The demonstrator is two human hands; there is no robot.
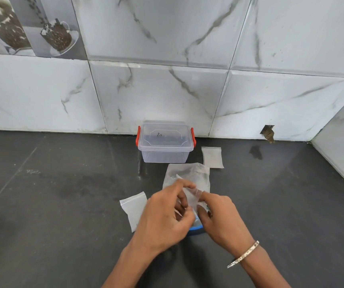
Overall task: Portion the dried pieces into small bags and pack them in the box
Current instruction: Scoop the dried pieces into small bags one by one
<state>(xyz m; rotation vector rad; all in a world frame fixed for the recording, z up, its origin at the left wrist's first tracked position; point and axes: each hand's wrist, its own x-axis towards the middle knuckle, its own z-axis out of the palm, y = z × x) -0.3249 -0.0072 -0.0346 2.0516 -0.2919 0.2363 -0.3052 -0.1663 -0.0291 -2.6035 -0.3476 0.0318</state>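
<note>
Head view: both hands are together over the dark counter (52, 204), working one small bag (192, 197). The left hand (162, 219) has its fingers curled, pinching the bag's near-left side. The right hand (221, 219) pinches the opposite edge between thumb and forefinger. The bag is clear and held just off the counter between them; contents can't be made out.

- Larger bag (187, 173): clear and crumpled, lying just beyond the fingertips and partly behind the held bag.
- Box (165, 154): straight ahead past the larger bag, against the tiled wall (167, 90). Its lid (165, 136) is on, with a red latch (138, 136) at each end.
- Second small bag (133, 206): flat on the counter, just outside the left hand, with one edge hidden under it.
- Third small bag (212, 156): flat, ahead and to the right of the right hand, beside the box.
- Blue rim (197, 228): showing under the hands; can't tell what it belongs to.
- Bracelet (244, 254): on the right wrist.
</note>
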